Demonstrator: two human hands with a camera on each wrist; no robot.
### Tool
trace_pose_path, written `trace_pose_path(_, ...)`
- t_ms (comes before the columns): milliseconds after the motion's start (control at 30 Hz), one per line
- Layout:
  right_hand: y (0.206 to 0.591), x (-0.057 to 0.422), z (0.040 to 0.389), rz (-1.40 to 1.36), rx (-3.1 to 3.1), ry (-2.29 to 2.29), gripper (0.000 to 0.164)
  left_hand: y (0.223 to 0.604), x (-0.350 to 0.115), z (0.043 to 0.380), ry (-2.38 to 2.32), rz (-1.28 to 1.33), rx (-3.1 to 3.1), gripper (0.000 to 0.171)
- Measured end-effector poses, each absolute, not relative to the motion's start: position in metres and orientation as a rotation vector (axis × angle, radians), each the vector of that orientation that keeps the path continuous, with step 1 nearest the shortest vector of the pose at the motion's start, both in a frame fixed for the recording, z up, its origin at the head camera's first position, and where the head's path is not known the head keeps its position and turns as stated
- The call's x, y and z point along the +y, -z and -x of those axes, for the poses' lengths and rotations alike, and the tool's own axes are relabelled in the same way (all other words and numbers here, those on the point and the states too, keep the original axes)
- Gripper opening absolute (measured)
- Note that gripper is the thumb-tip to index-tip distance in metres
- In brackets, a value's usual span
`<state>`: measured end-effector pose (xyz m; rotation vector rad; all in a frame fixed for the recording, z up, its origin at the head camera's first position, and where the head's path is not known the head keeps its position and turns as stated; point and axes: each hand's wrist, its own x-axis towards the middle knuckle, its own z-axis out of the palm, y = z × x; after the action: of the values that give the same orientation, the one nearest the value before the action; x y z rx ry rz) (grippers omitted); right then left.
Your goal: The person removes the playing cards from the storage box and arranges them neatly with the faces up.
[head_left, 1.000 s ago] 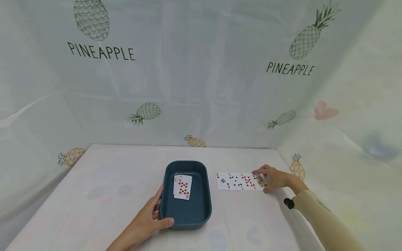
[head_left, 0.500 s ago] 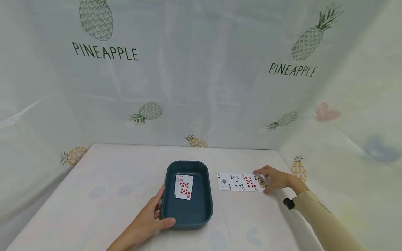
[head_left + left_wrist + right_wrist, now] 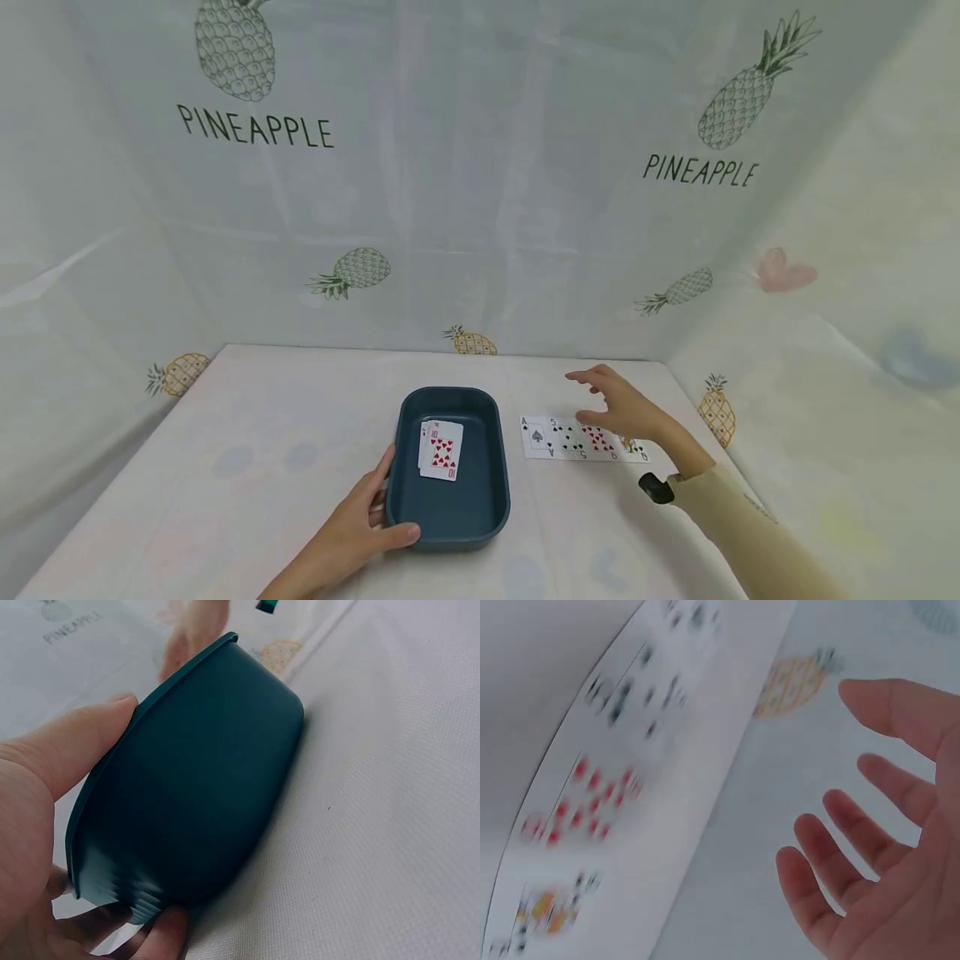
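Note:
My left hand (image 3: 348,521) grips the near left side of a dark blue tray (image 3: 453,517), thumb at the rim and fingers against the outer wall. The left wrist view shows those fingers curled low on the wall. Inside the tray lies a small stack of playing cards (image 3: 444,454), ten of hearts uppermost. My right hand (image 3: 626,408) hovers over a row of cards, fingers spread and holding nothing in the right wrist view. From left to right the row has an ace of spades (image 3: 537,437), a black five (image 3: 567,438), a red nine (image 3: 600,443) and a queen (image 3: 633,449), overlapping.
The table (image 3: 300,400) has a pale printed cloth. Behind it hangs a sheet (image 3: 480,183) with pineapple prints, and more sheeting rises at both sides. A dark wrist device (image 3: 656,488) is on the right forearm.
My right hand has let go of the queen at the row's right end, lifted, and moved left and away from me. The left hand keeps its grip on the tray.

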<state>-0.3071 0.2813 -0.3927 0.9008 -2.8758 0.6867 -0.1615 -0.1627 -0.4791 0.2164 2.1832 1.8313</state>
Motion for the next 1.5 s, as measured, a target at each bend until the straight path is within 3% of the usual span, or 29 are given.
trace_pose_path(500,0.4,0.152,0.282,-1.121,-2.757,-0.962,0.065,0.478,-0.16,0.16,-1.814,-0.205,2.223,0.116)
trace_pose_path(1000,0.43,0.098,0.28,-1.201,-2.837,-0.675,0.065,0.479,-0.161,0.162,-1.827,-0.206,2.184,0.113)
trace_pose_path(1500,0.448,0.076,0.281,-1.07,-2.876,-0.171,0.078,0.482,-0.162,0.162,-1.823,-0.183,2.17,0.112)
